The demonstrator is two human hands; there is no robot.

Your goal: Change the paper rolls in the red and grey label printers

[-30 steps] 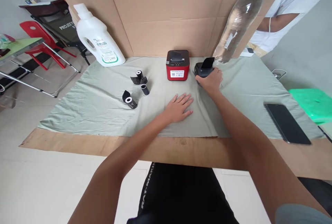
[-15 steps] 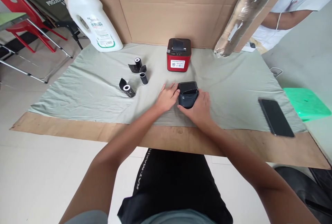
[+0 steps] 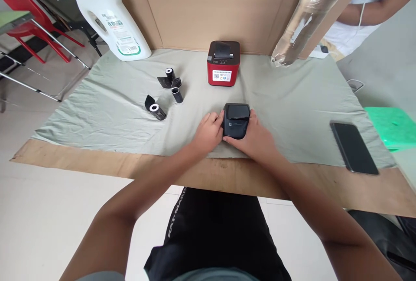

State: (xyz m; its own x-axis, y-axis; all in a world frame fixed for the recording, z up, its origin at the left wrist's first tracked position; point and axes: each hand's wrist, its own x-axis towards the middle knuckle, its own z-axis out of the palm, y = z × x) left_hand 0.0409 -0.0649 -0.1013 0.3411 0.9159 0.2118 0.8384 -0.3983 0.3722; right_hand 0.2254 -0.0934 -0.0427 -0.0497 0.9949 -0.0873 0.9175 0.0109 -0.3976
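A small black printer sits on the pale green cloth near the table's front edge. My left hand grips its left side with curled fingers. My right hand wraps its right side and front. Behind it, a red and black printer stands near the cardboard wall. Three black paper rolls lie to the left: one nearest, one in the middle, one farthest back.
A white detergent bottle stands back left. A clear plastic bottle leans at the back right. A black phone lies on the right. A green stool and another person's arm are beyond the table.
My right hand brought the black printer from the back right to the front centre. My left hand lifted off the cloth and closed on the printer's left side.
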